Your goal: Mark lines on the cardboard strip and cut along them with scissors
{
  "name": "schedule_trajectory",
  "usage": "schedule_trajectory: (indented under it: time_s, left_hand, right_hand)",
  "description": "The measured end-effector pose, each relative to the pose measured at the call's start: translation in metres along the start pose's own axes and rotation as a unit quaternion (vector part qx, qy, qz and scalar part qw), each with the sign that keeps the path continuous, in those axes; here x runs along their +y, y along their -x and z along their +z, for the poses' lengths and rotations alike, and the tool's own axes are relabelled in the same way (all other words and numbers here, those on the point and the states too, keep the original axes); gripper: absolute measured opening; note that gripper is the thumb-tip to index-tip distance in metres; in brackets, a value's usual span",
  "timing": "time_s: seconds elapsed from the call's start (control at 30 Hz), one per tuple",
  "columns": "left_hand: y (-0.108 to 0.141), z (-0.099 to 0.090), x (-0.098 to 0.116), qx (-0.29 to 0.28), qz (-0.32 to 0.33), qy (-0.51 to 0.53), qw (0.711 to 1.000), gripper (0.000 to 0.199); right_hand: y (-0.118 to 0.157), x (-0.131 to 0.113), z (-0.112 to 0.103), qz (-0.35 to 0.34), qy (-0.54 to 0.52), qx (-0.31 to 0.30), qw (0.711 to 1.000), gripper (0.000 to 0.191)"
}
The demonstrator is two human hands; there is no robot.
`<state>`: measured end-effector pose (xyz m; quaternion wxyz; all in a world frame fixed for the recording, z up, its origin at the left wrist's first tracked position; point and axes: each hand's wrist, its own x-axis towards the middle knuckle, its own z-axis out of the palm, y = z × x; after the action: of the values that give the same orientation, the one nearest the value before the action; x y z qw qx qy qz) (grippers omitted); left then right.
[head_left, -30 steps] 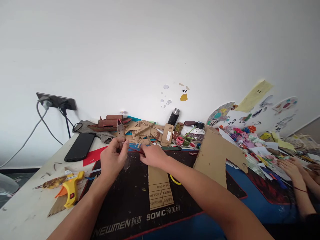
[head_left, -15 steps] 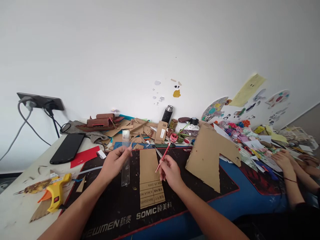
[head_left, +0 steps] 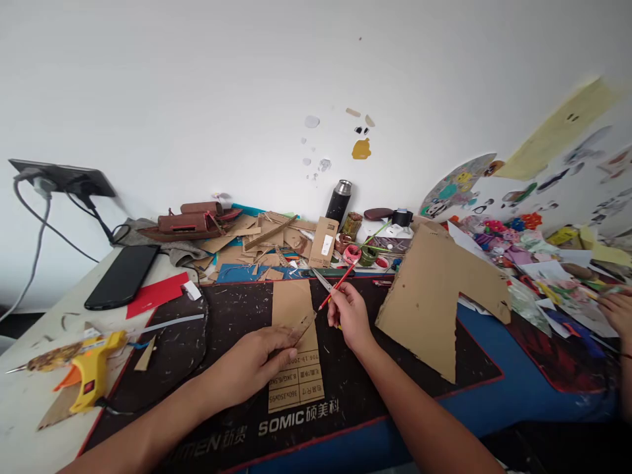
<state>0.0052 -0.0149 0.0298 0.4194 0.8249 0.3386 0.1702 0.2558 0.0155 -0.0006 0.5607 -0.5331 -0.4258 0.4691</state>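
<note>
A cardboard strip (head_left: 291, 303) with printed text lies upright on the dark mat (head_left: 237, 316). My left hand (head_left: 261, 359) is over its middle, fingers closed on a clear ruler (head_left: 303, 327) that slants across the strip. Just right of the strip, my right hand (head_left: 348, 313) pinches a red pencil (head_left: 340, 281), its lower tip near the strip's right edge. Scissors (head_left: 322, 279) lie behind that hand, their blades pointing up and left; their handles are mostly hidden by it.
A large cardboard sheet (head_left: 429, 303) is on the right. On the left are a yellow glue gun (head_left: 91, 372), a phone (head_left: 122, 276) and red paper (head_left: 157, 295). Cardboard scraps (head_left: 266, 240), paint jars (head_left: 352, 253) and a black flask (head_left: 339, 201) stand behind. Another person's hand (head_left: 617, 309) is far right.
My left hand has come down and right onto the strip, and the ruler has turned from upright to slanted. My right hand still holds the pencil, now more up and right. The view has shifted.
</note>
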Motion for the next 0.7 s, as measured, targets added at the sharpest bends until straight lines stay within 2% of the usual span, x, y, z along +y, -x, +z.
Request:
schedule_trajectory:
  time_s: [0.1,0.2,0.43,0.53,0.6,0.7]
  left_hand:
    - [0.012,0.001,0.000,0.004,-0.014,0.003,1.000,0.038]
    - [0.015,-0.006,0.005,-0.009,-0.040,0.028,0.999,0.038]
    - [-0.010,-0.037,0.016,-0.062,-0.131,0.103,0.984,0.049]
    - [-0.019,-0.042,0.017,-0.072,-0.124,-0.003,0.990,0.041]
    - [-0.024,-0.041,0.018,-0.099,-0.099,-0.092,0.986,0.035]
    - [-0.034,-0.036,0.018,-0.153,0.001,-0.180,0.972,0.027]
  right_hand:
    - [0.002,-0.002,0.002,0.014,-0.004,-0.016,1.000,0.037]
    - [-0.002,-0.005,0.008,0.023,-0.008,-0.030,0.999,0.036]
    - [-0.029,-0.020,0.028,0.002,-0.021,-0.065,0.998,0.036]
    - [-0.046,-0.023,0.032,-0.020,-0.022,-0.054,0.998,0.033]
    - [-0.056,-0.020,0.033,-0.031,-0.028,-0.043,0.998,0.035]
    - [-0.061,-0.014,0.033,-0.037,-0.033,-0.035,0.998,0.038]
